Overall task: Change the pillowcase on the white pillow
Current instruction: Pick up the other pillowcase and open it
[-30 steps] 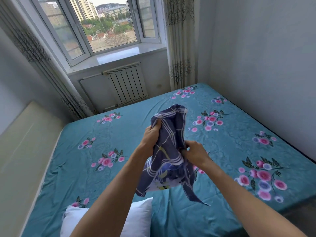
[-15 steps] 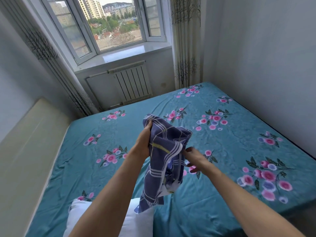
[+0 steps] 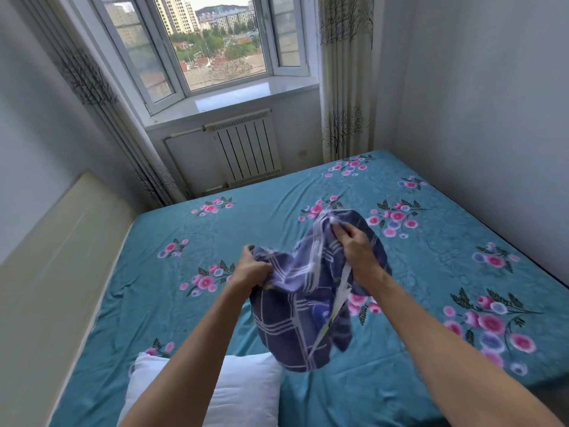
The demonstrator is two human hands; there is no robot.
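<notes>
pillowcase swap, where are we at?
Looks done: the white pillow lies bare on the teal floral sheet, so the old case appears to be off. In hand: the left hand and right hand both grip the bunched blue plaid pillowcase in the air above the bed, apart from the pillow. Left: find the opening, pull it over the pillow.

Head cam, looks fwd and down over bed (image 3: 215, 241), window (image 3: 215, 41) ahead
</notes>
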